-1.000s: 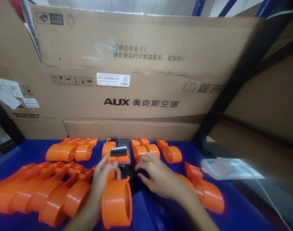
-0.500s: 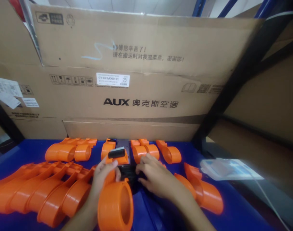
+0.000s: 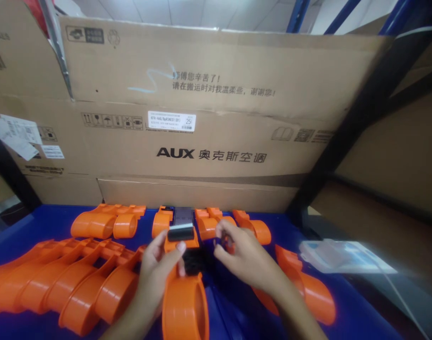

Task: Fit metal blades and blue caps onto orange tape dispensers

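Note:
My left hand [image 3: 161, 262] is wrapped round an orange tape dispenser [image 3: 185, 307], thumb on its upper side. The dispenser's round hub points toward me, and its far end carries a black roller [image 3: 180, 233] and a pale toothed blade [image 3: 181, 226]. Just right of it, my right hand [image 3: 242, 255] is raised with thumb and fingers pinched round a small dark piece [image 3: 217, 242], too blurred and covered to name. Black parts [image 3: 193, 261] lie behind the held dispenser, partly hidden by it.
Orange dispenser bodies [image 3: 79, 293] stand in a row at left; more [image 3: 93, 223] line the back and right [image 3: 313, 295]. A dark box [image 3: 184, 215] sits at the back centre. A clear plastic case [image 3: 343, 256] lies right. Cardboard [image 3: 216, 189] walls the blue surface [image 3: 21, 226].
My right hand has lifted away from the black parts beside the dispenser and now pinches a small dark piece. The held dispenser has shifted slightly right in view; the camera has turned a little.

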`<control>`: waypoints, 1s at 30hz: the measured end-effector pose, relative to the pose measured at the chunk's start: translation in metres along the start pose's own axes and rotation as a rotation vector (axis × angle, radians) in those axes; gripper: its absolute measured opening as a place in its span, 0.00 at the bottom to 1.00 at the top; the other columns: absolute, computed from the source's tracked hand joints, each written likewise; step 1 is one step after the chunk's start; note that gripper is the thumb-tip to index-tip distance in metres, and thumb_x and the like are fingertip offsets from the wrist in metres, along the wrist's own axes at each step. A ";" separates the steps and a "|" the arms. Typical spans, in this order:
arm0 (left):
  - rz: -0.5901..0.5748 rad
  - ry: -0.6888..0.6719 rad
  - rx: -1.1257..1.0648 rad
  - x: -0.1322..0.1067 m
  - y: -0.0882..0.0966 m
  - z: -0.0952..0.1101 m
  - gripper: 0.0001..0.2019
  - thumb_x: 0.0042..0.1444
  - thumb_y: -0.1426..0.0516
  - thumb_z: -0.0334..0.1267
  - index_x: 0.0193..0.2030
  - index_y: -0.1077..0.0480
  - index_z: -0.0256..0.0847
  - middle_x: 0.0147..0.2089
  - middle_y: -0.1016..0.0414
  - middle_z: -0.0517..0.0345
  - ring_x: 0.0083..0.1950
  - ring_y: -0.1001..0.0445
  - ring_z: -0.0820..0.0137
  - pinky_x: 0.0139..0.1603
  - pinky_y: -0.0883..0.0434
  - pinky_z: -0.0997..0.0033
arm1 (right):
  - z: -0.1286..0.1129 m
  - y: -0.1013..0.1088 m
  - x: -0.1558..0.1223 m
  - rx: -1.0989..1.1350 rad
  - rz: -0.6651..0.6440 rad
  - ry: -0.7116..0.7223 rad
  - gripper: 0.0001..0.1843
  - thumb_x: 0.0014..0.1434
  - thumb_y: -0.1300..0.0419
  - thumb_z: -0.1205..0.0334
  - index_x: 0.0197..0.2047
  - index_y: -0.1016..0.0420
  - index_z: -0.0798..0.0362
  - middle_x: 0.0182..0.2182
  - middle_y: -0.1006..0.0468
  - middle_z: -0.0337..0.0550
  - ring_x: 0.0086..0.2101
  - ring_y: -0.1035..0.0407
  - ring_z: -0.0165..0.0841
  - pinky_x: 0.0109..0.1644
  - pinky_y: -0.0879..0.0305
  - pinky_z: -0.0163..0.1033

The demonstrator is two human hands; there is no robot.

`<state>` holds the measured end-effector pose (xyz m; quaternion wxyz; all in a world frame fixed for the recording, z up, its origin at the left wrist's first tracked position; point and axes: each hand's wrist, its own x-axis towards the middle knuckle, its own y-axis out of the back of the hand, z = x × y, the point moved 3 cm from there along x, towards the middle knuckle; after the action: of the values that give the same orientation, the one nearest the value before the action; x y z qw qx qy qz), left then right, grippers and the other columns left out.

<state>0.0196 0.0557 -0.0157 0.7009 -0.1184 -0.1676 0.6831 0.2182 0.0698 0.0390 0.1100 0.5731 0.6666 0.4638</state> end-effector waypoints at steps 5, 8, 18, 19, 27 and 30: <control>0.007 -0.034 0.072 -0.004 -0.004 0.004 0.14 0.56 0.34 0.45 0.44 0.25 0.40 0.21 0.29 0.64 0.20 0.34 0.75 0.24 0.35 0.76 | -0.007 -0.009 -0.002 0.344 0.232 0.041 0.07 0.62 0.45 0.68 0.37 0.41 0.47 0.24 0.33 0.31 0.22 0.35 0.29 0.26 0.40 0.33; 0.000 -0.047 0.101 -0.004 -0.004 0.004 0.13 0.57 0.35 0.45 0.45 0.25 0.40 0.21 0.30 0.64 0.20 0.34 0.75 0.25 0.34 0.75 | -0.012 -0.019 -0.006 0.358 0.379 0.077 0.06 0.64 0.45 0.67 0.38 0.39 0.48 0.24 0.34 0.31 0.23 0.35 0.28 0.27 0.38 0.33; 0.029 -0.023 0.078 -0.002 -0.001 0.001 0.13 0.56 0.34 0.45 0.44 0.24 0.40 0.23 0.28 0.63 0.22 0.33 0.74 0.26 0.34 0.75 | -0.024 -0.028 -0.012 -0.012 0.382 0.315 0.06 0.65 0.44 0.68 0.42 0.32 0.47 0.31 0.22 0.40 0.27 0.26 0.32 0.32 0.29 0.35; 0.032 -0.028 0.077 -0.002 -0.001 0.001 0.13 0.56 0.34 0.45 0.44 0.24 0.40 0.24 0.28 0.63 0.22 0.33 0.74 0.26 0.34 0.76 | -0.023 -0.028 -0.013 -0.034 0.377 0.328 0.06 0.65 0.44 0.68 0.43 0.32 0.47 0.31 0.22 0.40 0.28 0.26 0.33 0.33 0.29 0.36; 0.033 -0.057 0.083 0.000 0.000 0.000 0.14 0.57 0.34 0.44 0.46 0.24 0.40 0.25 0.28 0.63 0.22 0.35 0.76 0.25 0.36 0.77 | -0.021 -0.030 -0.010 0.012 0.291 0.370 0.05 0.64 0.43 0.68 0.39 0.35 0.48 0.35 0.22 0.43 0.35 0.24 0.36 0.38 0.27 0.38; 0.022 -0.058 0.091 -0.002 -0.002 0.001 0.14 0.57 0.34 0.44 0.47 0.24 0.40 0.24 0.29 0.64 0.22 0.36 0.76 0.25 0.36 0.77 | -0.021 -0.030 -0.009 0.034 0.268 0.362 0.06 0.65 0.43 0.68 0.38 0.36 0.48 0.36 0.23 0.43 0.35 0.26 0.35 0.38 0.28 0.39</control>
<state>0.0207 0.0541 -0.0146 0.6928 -0.0685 -0.1551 0.7009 0.1870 0.0542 0.0249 -0.0838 0.5657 0.6013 0.5581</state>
